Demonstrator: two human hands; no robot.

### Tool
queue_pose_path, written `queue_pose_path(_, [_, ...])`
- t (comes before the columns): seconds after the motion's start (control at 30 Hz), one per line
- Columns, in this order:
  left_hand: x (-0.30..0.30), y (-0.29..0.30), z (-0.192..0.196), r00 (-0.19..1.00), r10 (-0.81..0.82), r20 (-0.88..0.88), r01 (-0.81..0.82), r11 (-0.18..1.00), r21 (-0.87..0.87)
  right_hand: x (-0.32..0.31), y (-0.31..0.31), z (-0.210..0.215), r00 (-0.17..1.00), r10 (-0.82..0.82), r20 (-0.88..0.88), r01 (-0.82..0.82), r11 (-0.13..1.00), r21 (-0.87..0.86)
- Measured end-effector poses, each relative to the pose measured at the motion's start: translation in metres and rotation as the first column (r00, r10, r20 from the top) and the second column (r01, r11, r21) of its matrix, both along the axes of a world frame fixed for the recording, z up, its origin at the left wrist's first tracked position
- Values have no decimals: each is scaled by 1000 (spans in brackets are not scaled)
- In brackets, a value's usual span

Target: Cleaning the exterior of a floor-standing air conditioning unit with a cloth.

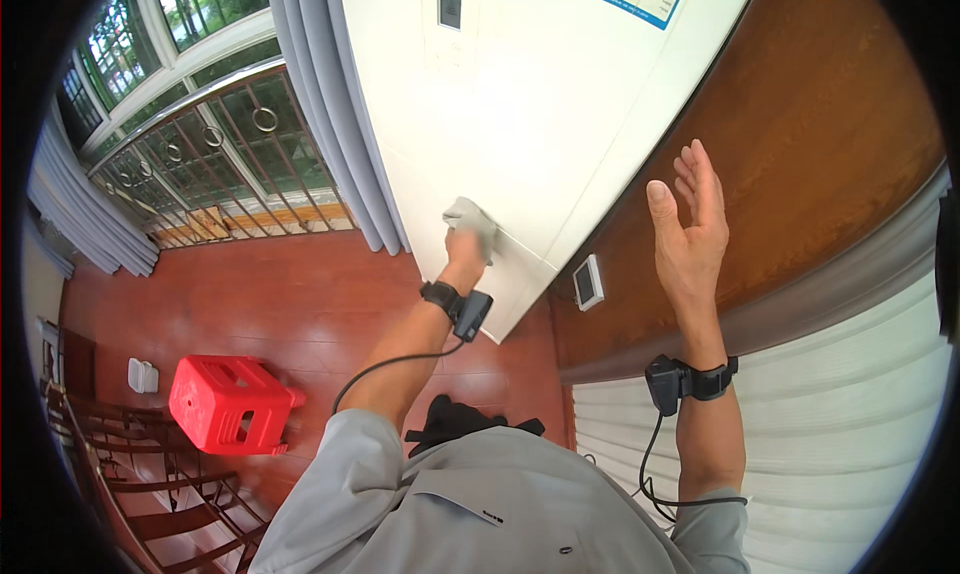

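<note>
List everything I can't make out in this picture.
All in the head view:
Left grip: fingertips hidden by the grey cloth, and blurred.
White panel: top cut off by the upper edge.
Black item: partly hidden by the grey shirt.
Dark wooden furniture: cut off by the round lens border.
White container: too small to tell its contents.

Red-brown floor [340,299], left side
A red stool [215,409] is supported there; a white container [143,376] is set farther left.
</note>
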State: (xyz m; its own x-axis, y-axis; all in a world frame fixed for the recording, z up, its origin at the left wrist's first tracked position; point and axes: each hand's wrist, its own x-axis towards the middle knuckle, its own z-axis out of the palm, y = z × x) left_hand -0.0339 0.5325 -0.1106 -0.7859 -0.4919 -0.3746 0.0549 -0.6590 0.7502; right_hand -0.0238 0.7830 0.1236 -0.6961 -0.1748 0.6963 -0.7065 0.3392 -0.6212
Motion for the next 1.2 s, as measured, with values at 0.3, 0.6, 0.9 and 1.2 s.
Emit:
queue_pose_path(0.3, [38, 101, 7, 993, -66, 101, 101, 915, -392, -23, -48, -13, 965, -52, -257, 50, 999, -17])
queue_pose_path(0.6, [7, 60, -23, 981, 13, 195, 26, 981, -194, -37, -75, -41, 919, -189, -345, 180, 982, -58])
queue_pose_path(0.9, [-27, -38, -67, 977, 69, 202, -31, 983, -184, -33, -85, -50, 945, -253, -205, 206, 953, -224])
queue_pose_path(1.2, [-45, -122, -70, 986, -28, 164, 43, 995, -91, -29, -96, -52, 858, -490, -151, 439, 854, -280])
